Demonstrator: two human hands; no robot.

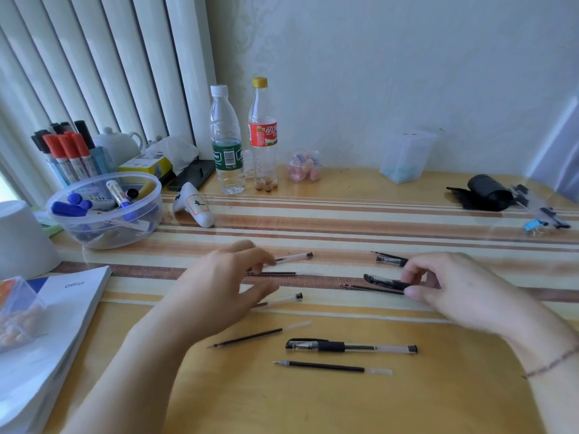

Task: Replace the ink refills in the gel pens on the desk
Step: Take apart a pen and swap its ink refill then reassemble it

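Note:
A whole capped gel pen [351, 346] lies near the desk's front, with one black refill [332, 367] below it and another refill [250, 337] to its left. My left hand [225, 289] hovers with fingers apart over two clear pen barrels [294, 257] [286, 299] and a thin refill [275, 273]. My right hand [445, 286] pinches a black pen cap section [385, 281] just above a refill [372, 289]. Another black cap part [391, 260] lies behind it.
A clear bowl of markers [106, 211] and a marker cup [72, 151] stand at the left. Two bottles [227, 142] [262, 136], a white holder [194, 205], a black roll [485, 192] and books [53, 324] also sit on the desk.

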